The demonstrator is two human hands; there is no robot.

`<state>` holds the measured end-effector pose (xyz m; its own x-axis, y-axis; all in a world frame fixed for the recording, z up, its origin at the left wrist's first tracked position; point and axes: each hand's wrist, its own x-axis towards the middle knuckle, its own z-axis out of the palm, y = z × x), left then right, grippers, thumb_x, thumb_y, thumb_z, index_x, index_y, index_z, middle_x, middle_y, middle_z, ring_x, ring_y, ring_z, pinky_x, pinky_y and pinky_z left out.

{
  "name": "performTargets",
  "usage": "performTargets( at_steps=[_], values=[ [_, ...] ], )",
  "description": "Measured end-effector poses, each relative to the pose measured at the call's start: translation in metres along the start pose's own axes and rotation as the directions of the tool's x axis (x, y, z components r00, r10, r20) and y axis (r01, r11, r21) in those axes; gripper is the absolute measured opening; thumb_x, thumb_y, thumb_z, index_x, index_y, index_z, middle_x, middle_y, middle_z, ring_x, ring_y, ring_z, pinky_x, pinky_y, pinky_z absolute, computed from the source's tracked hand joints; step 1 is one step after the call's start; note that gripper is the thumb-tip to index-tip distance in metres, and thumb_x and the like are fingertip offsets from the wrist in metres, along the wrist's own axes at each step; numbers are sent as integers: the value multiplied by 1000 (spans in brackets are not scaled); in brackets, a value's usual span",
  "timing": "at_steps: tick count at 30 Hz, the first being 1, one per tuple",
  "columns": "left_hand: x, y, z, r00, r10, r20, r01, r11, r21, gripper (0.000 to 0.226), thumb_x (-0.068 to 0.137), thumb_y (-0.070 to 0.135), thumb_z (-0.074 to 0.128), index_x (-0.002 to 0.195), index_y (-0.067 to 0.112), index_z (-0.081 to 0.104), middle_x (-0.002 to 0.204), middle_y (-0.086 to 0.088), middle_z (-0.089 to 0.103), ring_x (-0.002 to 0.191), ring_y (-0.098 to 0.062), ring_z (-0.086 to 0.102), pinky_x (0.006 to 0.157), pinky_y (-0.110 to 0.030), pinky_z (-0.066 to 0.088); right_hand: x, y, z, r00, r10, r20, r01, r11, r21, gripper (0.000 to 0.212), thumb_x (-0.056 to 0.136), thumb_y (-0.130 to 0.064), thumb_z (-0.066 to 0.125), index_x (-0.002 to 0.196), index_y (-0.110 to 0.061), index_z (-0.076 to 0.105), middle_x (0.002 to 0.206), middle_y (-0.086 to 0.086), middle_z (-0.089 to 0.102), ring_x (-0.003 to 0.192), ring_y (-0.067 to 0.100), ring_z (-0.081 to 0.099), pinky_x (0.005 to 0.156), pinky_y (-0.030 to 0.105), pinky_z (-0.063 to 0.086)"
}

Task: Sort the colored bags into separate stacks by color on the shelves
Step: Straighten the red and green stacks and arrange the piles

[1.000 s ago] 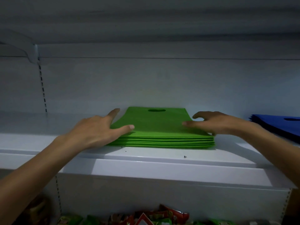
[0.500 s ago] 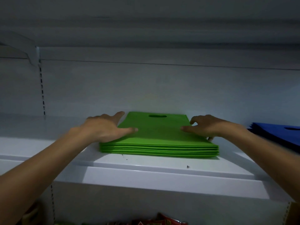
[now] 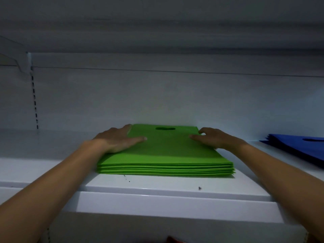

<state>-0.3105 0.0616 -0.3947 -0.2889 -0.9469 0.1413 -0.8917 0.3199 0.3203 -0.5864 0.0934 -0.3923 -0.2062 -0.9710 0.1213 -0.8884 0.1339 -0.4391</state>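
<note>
Bracketing the flat bright-green fabric bag stack (image 3: 164, 151) on the white shelf (image 3: 157, 188), left grip (image 3: 117, 140) and right grip (image 3: 213, 138) press open-fingered, grasping nothing.

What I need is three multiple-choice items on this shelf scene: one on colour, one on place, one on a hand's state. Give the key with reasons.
1. The stack of bags in the middle of the shelf is:
A. red
B. green
C. yellow

2. The blue stack lies:
A. on top of the middle stack
B. to its left
C. to its right, apart from it

3. The left hand is:
A. flat on the middle stack's top
B. clenched in the air
C. pinching a blue bag

Key:
1 B: its top and layered edges are green.
2 C: it sits at the picture's right edge, with bare shelf between.
3 A: its straight fingers lie on the top bag.
</note>
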Motion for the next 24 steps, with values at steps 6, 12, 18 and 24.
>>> performTargets(
  at_steps=[6,12,18,24],
  values=[
    [1,-3,2,1000,-8,-10,7,998,-68,82,78,74,34,146,35,9,153,-5,21,135,-28,30,106,-36,27,1,1,5,999,-41,-18,40,999,-32,68,92,-53,42,144,-13,28,149,10,32,133,25,35,99,26,32],
    [2,21,-8,984,73,-165,-35,974,223,80,78,76,33,144,38,9,142,-8,40,123,-31,44,101,-43,38,-4,-4,0,990,-15,-143,17,1000,14,65,88,-56,48,140,-20,34,141,10,43,128,28,41,101,35,37],
    [5,83,-23,970,230,-76,-221,968,116,74,81,62,49,143,38,17,136,-9,44,124,-28,42,98,-36,38,-4,-11,-42,977,-21,-211,28,999,30,55,90,-44,51,139,-26,36,131,6,51,122,25,46,95,35,40],
    [-15,147,-32,982,189,7,-188,982,-30,75,83,53,55,144,28,20,143,-11,36,131,-27,35,106,-37,33,-46,10,-93,987,68,-148,-52,992,113,52,89,-37,54,137,-24,39,131,8,53,123,26,45,100,40,40]
  ],
)
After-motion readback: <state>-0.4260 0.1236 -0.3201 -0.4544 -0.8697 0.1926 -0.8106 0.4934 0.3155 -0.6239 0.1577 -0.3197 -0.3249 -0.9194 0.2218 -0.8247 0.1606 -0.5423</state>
